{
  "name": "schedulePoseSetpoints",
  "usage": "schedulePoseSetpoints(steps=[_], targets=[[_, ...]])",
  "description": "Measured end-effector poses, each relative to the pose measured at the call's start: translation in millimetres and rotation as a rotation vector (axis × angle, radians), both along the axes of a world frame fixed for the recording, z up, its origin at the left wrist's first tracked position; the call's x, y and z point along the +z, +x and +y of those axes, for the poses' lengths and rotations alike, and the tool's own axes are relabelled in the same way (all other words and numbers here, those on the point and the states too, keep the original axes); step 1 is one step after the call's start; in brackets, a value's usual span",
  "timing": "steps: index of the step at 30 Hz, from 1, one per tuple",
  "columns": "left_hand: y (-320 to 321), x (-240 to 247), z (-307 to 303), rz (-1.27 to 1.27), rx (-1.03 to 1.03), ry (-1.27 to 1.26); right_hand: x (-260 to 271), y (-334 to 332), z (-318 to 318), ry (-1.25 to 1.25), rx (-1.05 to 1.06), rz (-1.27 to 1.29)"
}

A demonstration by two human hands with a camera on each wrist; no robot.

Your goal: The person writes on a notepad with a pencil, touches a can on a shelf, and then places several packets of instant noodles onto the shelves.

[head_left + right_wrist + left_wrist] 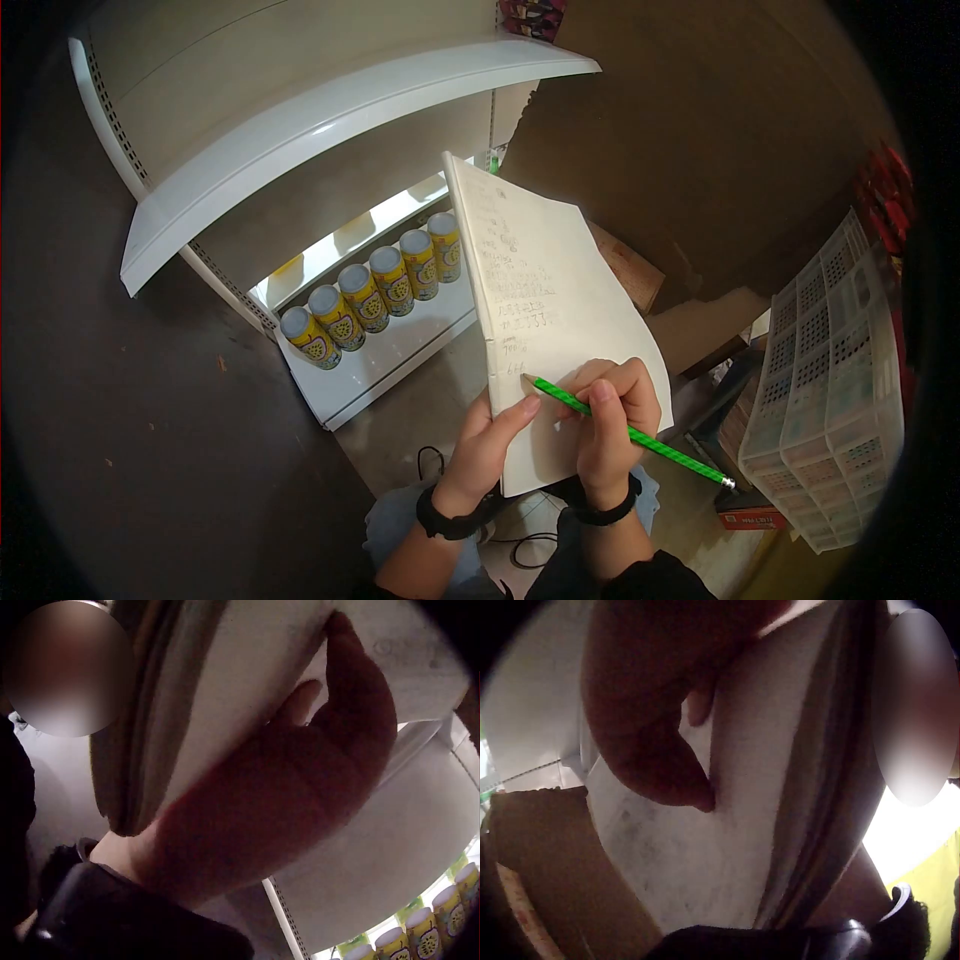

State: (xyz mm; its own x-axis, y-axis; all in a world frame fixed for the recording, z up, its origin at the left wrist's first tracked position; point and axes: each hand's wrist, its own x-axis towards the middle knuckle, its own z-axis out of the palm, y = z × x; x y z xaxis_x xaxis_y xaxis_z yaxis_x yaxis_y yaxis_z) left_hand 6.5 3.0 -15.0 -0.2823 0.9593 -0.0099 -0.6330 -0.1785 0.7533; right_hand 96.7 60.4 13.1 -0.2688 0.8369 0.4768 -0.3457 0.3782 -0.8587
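My left hand (482, 452) grips the lower left edge of an open notebook (600, 300), its thumb lying on the page. Rows of pencilled handwriting run down the left part of that page. A green pencil (680, 458) with a metal end is pinched in my right hand (612, 420), which rests low on the paper. The pencil's tip meets the page just below the last written line, close to the left thumb. In the left wrist view the notebook (739, 847) is dim, its thick page edges turned to the camera.
Several yellow drink cans (390, 280) stand in a row on a low white shelf (380, 375). Above them juts another white shelf (320, 130). Stacked white plastic baskets (820, 400) stand at the right, near red packets (885, 200). Brown cardboard (700, 120) lies behind the notebook.
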Motion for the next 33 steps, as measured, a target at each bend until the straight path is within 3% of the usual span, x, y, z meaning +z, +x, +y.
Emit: schedulePoseSetpoints(steps=[33], targets=[[-1.2, 1.8, -0.9, -0.015, -0.021, 0.006, -0.5, -3.7, -1.4, 0.034, -0.051, -0.035]])
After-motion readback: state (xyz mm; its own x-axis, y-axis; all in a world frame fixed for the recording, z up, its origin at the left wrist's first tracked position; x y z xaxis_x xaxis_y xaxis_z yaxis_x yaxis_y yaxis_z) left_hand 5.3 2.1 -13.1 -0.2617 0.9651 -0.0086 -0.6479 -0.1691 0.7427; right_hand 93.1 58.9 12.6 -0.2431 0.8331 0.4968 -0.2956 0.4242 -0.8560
